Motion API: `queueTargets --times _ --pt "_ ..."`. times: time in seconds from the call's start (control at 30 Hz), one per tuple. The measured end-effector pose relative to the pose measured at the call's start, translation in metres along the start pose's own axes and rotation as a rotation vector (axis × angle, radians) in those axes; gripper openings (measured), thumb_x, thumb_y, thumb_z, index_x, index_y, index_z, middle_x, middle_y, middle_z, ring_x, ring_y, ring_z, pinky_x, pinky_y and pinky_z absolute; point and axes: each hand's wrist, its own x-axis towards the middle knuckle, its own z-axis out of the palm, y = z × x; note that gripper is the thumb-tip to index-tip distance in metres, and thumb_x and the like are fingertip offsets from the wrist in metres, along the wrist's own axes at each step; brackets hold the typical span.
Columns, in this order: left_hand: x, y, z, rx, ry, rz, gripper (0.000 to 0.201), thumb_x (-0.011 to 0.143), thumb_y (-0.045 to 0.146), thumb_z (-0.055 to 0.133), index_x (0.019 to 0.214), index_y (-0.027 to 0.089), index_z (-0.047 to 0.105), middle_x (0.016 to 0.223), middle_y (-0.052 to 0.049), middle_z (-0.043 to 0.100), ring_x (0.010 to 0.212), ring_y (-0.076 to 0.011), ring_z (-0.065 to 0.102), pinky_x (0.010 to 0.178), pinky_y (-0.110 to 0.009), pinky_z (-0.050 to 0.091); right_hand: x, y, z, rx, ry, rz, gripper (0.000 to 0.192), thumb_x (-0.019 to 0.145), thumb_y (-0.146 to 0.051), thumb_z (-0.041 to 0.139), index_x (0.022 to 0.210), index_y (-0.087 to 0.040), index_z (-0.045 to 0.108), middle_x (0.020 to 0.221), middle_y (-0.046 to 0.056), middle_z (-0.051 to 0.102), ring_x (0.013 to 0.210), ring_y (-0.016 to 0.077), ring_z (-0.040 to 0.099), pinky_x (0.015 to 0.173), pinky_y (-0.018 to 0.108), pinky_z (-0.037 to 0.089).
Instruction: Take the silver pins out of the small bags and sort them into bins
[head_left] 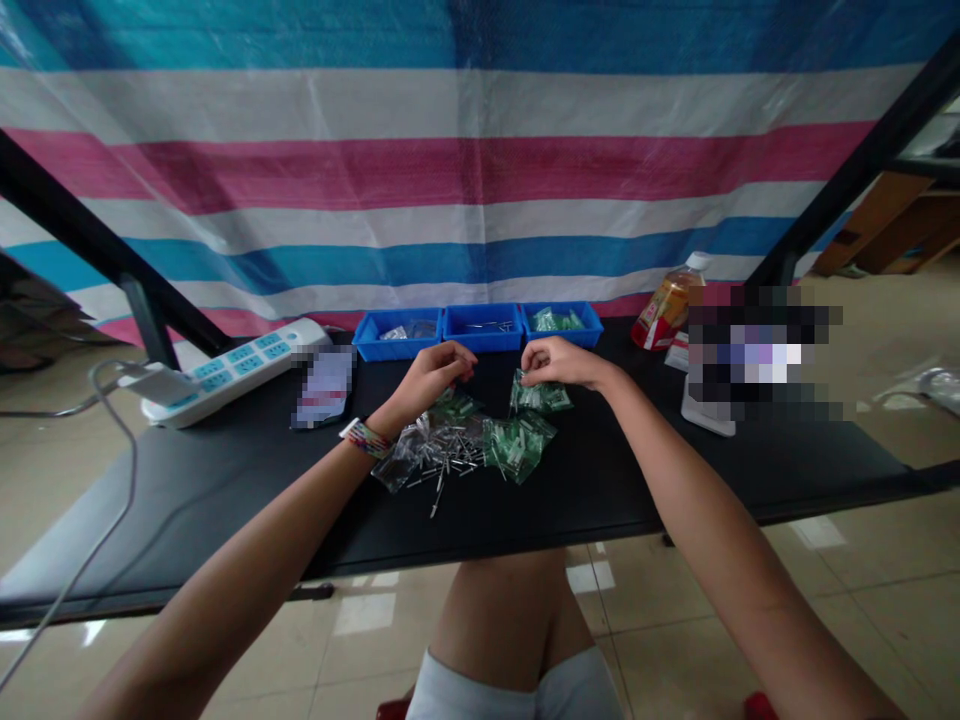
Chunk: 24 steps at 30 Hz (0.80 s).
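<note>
My right hand (556, 361) pinches the top edge of a small green plastic bag (551, 396) with pale pieces in it. To its left my left hand (441, 370) hovers above the pile, fingers curled together; whatever they may hold is too small to make out. Beneath the hands lies a heap of thin metal pins (454, 450), partly on a clear plastic bag (394, 468). Another green bag (519, 447) rests against the heap's right side. Part of a further green bag (456, 406) shows just below my left hand.
Three blue trays stand in a row at the back: the left tray (364, 347) holds clear bags, the middle tray (480, 340) thin metal rods, the right tray (592, 338) green bags. A power strip (240, 372) and phone-like item (325, 388) lie left; a bottle (667, 305) stands right.
</note>
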Motion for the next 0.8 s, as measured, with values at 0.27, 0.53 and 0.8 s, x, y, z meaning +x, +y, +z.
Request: queueTargets --times 0.27,0.53,0.8 --pt "-0.006 0.011 0.006 -0.008 -0.141 0.06 0.038 0.091 0.052 0.075 0.106 0.018 0.076 0.09 -0.005 0.075 0.083 -0.0192 0.069 0.069 -0.029 0.049 0.0 -0.016 0.028 0.411 0.124 -0.132 0.043 0.065 -0.036 0.096 0.091 -0.019 0.066 0.08 -0.002 0.069 0.072 0.0133 0.064 0.064 0.025 0.052" --pt "-0.006 0.008 0.01 -0.078 -0.042 0.134 0.029 0.086 0.044 0.083 0.088 0.018 0.07 0.077 -0.004 0.074 0.072 -0.0163 0.068 0.067 -0.027 0.05 0.003 -0.017 0.054 0.551 0.068 -0.113 0.05 0.067 -0.044 0.098 0.101 -0.021 0.069 0.091 0.002 0.074 0.081 0.0181 0.073 0.078 0.035 0.066" --pt "-0.007 0.008 0.007 -0.02 -0.055 0.012 0.061 0.098 0.065 0.059 0.06 0.018 0.065 0.055 -0.006 0.064 0.053 -0.0151 0.058 0.057 -0.028 0.044 0.004 -0.014 0.06 0.216 0.278 -0.368 0.032 0.081 -0.047 0.089 0.093 -0.022 0.072 0.084 0.002 0.071 0.079 0.021 0.07 0.067 0.034 0.061"
